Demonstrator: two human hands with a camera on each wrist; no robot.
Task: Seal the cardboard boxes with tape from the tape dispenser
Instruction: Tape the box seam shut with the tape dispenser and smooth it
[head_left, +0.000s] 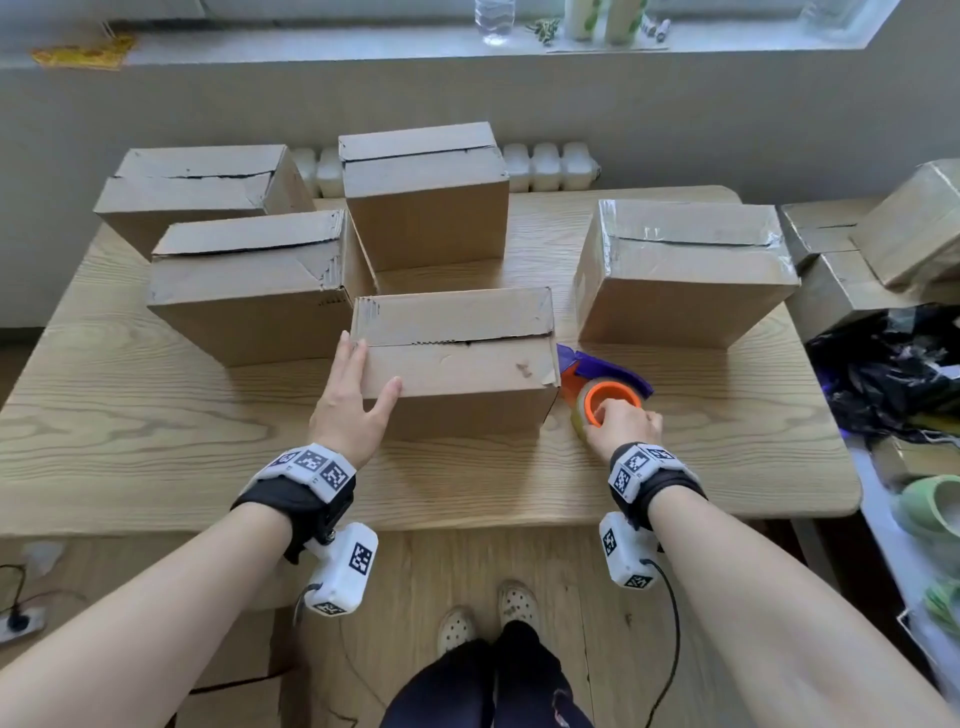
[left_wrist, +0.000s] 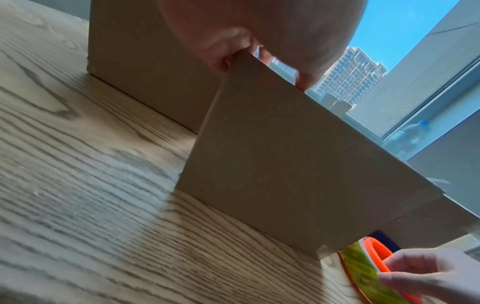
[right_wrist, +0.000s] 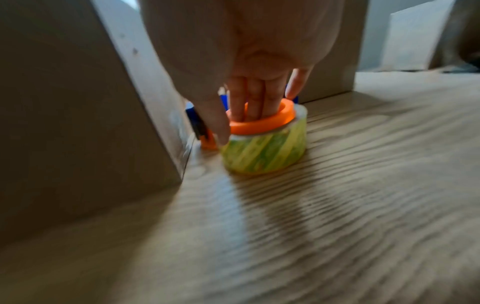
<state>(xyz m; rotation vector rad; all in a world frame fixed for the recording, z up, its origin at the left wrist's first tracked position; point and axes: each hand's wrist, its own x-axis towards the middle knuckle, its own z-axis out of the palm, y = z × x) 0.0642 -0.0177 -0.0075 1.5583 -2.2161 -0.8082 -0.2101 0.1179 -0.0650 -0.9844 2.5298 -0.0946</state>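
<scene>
Head view: small brown cardboard box (head_left: 457, 358), flaps shut w/ seam untaped, sits at front centre of the light wooden table (head_left: 156, 405). Left hand (head_left: 353, 400) lies flat on the box's left end, fingers straight. Right hand (head_left: 623, 423) is just right of the box on the orange-and-purple tape dispenser (head_left: 608, 389).

Left wrist: thumb and fingers straddle the box's top corner.

Right wrist: blurry, but three fingers (right_wrist: 255, 100) seem to dip into the orange core, thumb outside the yellow-green roll.

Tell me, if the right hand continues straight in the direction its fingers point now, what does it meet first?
The right hand already has fingers inside the tape dispenser's orange core. Going on, it probably meets the table, though depth is unclear.
</scene>
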